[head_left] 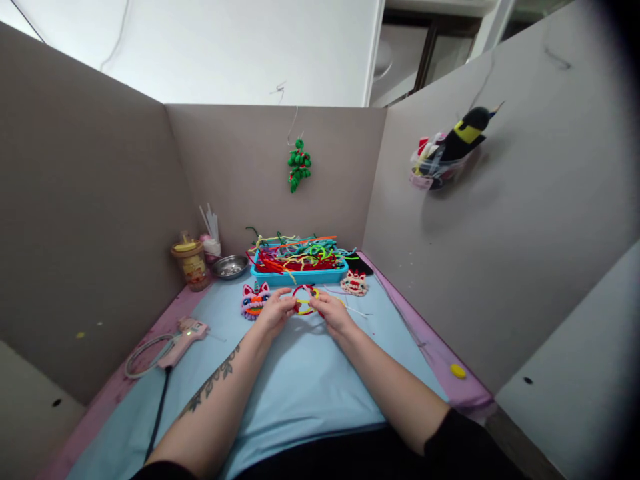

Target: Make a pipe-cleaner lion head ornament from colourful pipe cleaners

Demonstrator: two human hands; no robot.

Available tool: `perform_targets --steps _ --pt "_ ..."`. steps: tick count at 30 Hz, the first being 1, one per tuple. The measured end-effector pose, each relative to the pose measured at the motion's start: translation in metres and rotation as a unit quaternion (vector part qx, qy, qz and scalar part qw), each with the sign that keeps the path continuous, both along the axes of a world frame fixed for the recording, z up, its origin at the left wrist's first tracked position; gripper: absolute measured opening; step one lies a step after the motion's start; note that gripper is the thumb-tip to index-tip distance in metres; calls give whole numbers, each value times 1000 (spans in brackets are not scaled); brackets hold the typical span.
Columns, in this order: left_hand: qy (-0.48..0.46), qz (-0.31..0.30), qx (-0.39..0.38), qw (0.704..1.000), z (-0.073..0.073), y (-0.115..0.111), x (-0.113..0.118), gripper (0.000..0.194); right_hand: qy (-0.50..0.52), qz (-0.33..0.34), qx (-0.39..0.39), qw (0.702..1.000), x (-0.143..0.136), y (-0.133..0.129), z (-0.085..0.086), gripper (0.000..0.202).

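Observation:
Between my hands is a loop of red and yellow pipe cleaners [304,311], held just above the blue table cover. The fingers of my left hand [277,312] pinch its left side. On the other side, my right hand [331,313] grips it with thumb and fingers closed. A purple, pink and orange pipe-cleaner animal face [254,303] lies beside my left hand, partly covered by it. Past my right hand rests a cream and red pipe-cleaner face [355,283]. Thin pale stems [357,311] stick out to the right of my right hand.
A blue tray [300,277] heaped with colourful pipe cleaners stands at the back. At left are a pink glue gun [184,342] with a cable, a metal bowl [231,267] and a lidded cup [194,267]. Grey panels enclose the table; a pouch of tools [440,160] hangs at right.

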State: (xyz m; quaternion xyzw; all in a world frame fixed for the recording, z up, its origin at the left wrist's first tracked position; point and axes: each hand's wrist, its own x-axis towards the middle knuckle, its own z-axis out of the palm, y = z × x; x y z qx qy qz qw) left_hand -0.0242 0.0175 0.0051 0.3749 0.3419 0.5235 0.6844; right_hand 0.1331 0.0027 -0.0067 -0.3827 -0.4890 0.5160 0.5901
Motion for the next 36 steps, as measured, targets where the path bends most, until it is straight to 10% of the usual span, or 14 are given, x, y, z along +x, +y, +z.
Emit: perform_targets --steps 13,36 --pt "10 -85 27 996 -4 -1 0 52 128 -1 -78 989 -4 5 0 44" --pt "9 27 -7 1000 7 1 -4 59 72 11 -52 996 -3 4 -2 41"
